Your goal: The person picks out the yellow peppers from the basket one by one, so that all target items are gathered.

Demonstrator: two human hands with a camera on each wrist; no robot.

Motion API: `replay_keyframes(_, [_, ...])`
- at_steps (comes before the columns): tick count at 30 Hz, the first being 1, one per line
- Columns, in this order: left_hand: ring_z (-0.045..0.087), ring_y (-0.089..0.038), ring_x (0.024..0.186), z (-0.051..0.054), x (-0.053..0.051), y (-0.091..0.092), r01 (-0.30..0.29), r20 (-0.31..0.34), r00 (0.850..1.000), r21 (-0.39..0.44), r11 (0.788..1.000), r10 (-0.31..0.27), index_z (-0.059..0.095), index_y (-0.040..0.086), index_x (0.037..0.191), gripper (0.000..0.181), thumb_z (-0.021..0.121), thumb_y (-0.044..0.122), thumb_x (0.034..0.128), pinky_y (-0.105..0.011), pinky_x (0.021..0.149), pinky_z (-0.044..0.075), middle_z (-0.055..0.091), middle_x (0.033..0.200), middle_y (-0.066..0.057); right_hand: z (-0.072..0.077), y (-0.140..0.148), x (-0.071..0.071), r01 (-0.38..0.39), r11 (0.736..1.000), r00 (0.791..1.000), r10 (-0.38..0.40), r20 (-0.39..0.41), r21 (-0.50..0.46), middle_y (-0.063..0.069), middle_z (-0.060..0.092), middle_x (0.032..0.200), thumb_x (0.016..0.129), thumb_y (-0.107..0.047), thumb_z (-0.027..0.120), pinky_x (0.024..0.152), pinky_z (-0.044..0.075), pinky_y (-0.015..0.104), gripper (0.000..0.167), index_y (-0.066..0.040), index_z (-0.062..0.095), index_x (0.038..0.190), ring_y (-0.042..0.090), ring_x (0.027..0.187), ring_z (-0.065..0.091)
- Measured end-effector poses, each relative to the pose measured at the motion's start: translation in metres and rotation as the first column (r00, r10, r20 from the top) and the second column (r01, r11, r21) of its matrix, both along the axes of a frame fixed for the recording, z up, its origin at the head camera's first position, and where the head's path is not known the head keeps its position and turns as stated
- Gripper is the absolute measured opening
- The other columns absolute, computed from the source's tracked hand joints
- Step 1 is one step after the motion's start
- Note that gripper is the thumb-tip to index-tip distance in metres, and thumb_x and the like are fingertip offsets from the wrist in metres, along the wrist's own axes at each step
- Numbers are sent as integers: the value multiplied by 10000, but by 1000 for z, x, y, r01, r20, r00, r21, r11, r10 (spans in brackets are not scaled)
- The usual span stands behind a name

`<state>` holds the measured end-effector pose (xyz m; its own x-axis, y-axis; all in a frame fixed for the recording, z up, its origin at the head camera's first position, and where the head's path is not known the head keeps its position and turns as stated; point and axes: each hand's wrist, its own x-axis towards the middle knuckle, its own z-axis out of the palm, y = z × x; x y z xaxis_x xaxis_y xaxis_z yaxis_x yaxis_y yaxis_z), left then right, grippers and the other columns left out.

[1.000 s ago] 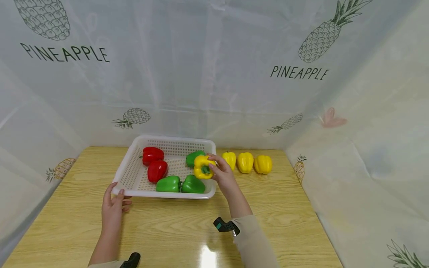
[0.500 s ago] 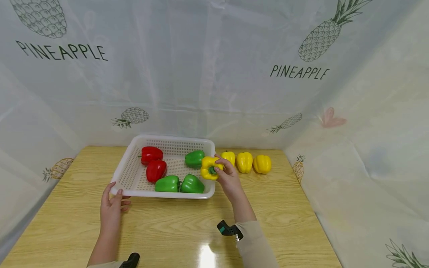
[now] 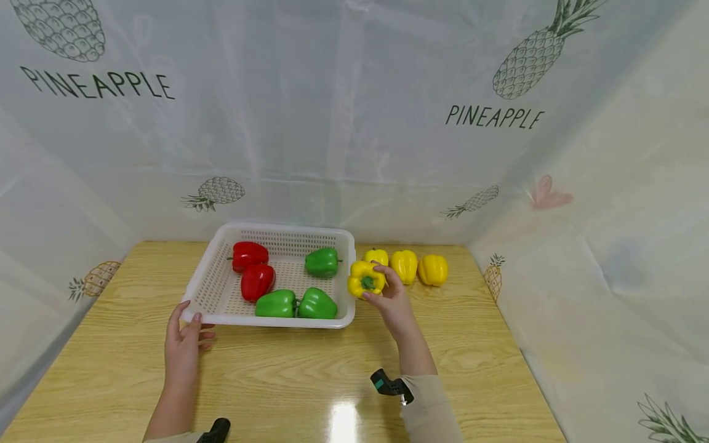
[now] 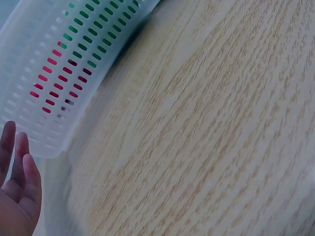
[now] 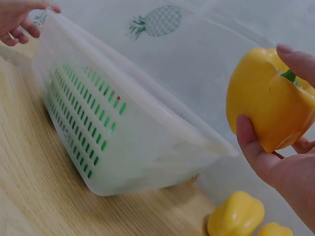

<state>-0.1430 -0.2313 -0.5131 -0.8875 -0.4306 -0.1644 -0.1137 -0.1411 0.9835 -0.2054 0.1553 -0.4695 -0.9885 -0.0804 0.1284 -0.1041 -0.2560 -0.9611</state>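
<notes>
My right hand (image 3: 399, 311) grips a yellow bell pepper (image 3: 360, 272), its green stem toward me, above the right rim of a white perforated basket (image 3: 232, 320). In the right wrist view this pepper (image 5: 261, 98) hangs clear of the basket, fingers and thumb around it. My left hand (image 3: 183, 351) holds the basket's front-left corner by the rim, thumb on the front edge; its other fingers hang loose below. Two red bell peppers (image 3: 258, 283) lie in the basket's left half. Three green bell peppers (image 3: 321, 263) are in its right half.
Three more yellow bell peppers (image 3: 432, 271) stand in a row on the wooden table (image 3: 288, 375), right of the basket; the held pepper partly covers the nearest. A pineapple-printed curtain (image 3: 310, 123) encloses the table's back and sides.
My right hand has carried the yellow bell pepper rightward, from over the basket's inside to its right rim. The green pepper behind it is now uncovered. The left hand stays put.
</notes>
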Motion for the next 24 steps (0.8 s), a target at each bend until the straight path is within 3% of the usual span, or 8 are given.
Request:
replay_keyframes(4, [647,-94,663,3,1,1,2,-9,1000,2,1000,-2,350,236,1459,452,500,222,1033,-202,588,518,683,783,68,0,10,3,10,1000,1000,-10,-4,9,104,328,1498,804,182,673,868,531,349,601,-100,468,1294,317,1342,343])
replay_keyframes(24, [649,-88,659,9,5,3,10,-35,999,0,1000,-10,364,225,1446,438,504,217,1031,-195,589,513,678,754,96,-11,46,11,74,993,997,-76,27,87,71,303,1447,769,177,715,927,487,298,842,-131,274,1417,280,1304,375])
